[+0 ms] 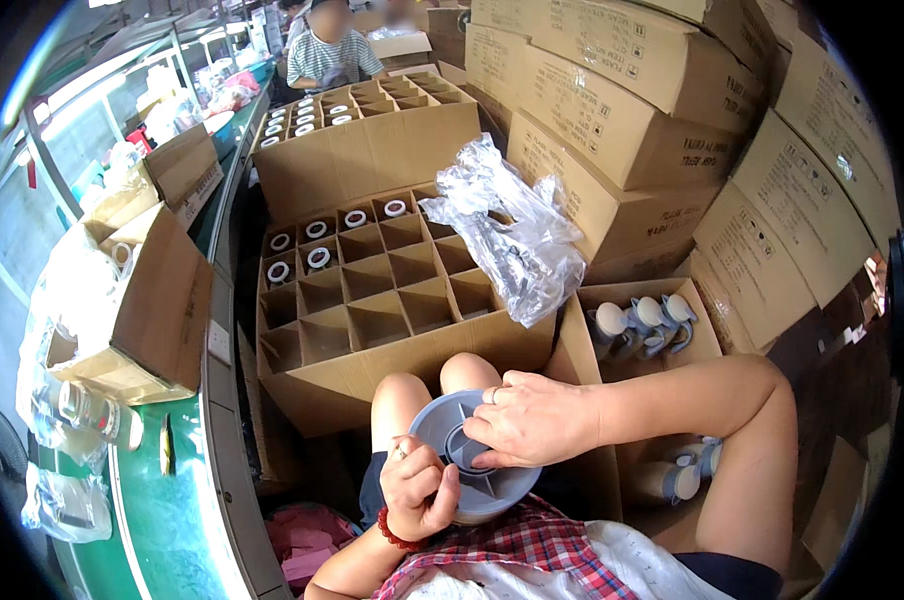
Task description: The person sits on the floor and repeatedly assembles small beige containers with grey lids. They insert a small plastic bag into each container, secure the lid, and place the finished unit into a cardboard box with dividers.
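Note:
A round grey plastic divided piece, with ribs running out from a ring in its middle, rests over my lap. Its paler side wall shows at the near edge; what lies beneath is hidden. My left hand grips its left rim with curled fingers. From the right, my right hand reaches across the rim, its thumb and bent fingers closed at the ring and a rib. Beside my right arm, an open carton holds several jugs with pale lids and blue-grey handles; more jugs lie nearer my elbow.
Ahead stands a carton with cardboard dividers, bottles in some cells and crumpled clear plastic over its right side. Stacked cartons rise at right. A green bench runs along the left. Another person sits at the back.

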{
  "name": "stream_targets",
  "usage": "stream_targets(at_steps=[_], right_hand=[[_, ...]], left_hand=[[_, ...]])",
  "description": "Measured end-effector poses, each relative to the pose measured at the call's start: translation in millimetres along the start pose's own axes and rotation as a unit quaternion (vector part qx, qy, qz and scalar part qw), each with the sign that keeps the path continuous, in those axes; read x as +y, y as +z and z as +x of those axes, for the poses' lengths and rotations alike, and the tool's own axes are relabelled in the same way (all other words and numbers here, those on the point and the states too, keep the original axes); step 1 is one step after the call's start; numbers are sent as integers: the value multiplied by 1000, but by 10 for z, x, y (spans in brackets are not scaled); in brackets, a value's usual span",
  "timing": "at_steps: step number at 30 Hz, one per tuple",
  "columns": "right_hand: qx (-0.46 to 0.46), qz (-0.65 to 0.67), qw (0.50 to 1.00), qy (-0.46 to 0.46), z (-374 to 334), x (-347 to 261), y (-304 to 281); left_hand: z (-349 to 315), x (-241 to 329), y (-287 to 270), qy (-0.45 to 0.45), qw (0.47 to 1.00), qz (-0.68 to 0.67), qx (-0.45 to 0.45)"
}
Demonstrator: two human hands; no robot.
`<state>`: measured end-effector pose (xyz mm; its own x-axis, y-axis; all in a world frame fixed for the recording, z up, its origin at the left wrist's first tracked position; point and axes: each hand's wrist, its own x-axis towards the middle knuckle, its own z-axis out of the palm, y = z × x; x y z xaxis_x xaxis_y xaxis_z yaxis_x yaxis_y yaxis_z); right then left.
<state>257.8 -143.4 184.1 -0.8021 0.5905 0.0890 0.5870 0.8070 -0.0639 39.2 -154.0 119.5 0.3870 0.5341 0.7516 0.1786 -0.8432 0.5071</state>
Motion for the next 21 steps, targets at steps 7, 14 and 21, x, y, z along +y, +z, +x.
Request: stream_targets(at_steps=[7, 14, 21], right_hand=[[-35, 3, 999, 13, 165, -119, -52], [111, 251, 938, 212, 81, 1137, 78], [-19, -75, 904, 420, -847, 2682, 1587]], left_hand=[[-41, 320, -34, -14, 997, 73, 1], [-204, -438, -238, -306, 926, -79, 204], [-451, -1474, 131, -453, 656, -502, 334]])
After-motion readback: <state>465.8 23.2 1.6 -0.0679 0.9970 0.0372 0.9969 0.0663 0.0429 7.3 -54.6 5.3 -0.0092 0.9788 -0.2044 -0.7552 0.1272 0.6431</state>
